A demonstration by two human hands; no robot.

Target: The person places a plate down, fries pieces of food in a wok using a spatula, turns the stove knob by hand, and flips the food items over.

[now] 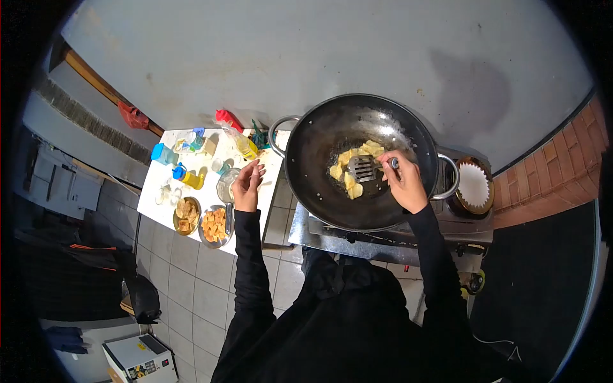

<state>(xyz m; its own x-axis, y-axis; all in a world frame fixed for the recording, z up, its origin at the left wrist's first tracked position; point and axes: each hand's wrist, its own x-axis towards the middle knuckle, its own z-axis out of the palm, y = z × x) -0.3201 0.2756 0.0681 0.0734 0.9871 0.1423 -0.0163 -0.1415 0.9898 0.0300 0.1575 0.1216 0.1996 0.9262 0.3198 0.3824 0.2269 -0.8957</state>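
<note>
Inside the wok (313, 172), pale-yellow pieces (352, 188)

A slotted spatula (364, 169) lies among yellow food pieces (352, 187), possibly potato, loosely heaped near the middle of a wide black pan (314, 172) with two loop handles (457, 175).

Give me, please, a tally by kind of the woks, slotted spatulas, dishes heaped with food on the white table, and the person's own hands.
Wok: 1
Slotted spatula: 1
Heaped dishes on the white table: 2 (left dish, right dish)
Hands: 2 (left hand, right hand)
Total: 6
</note>
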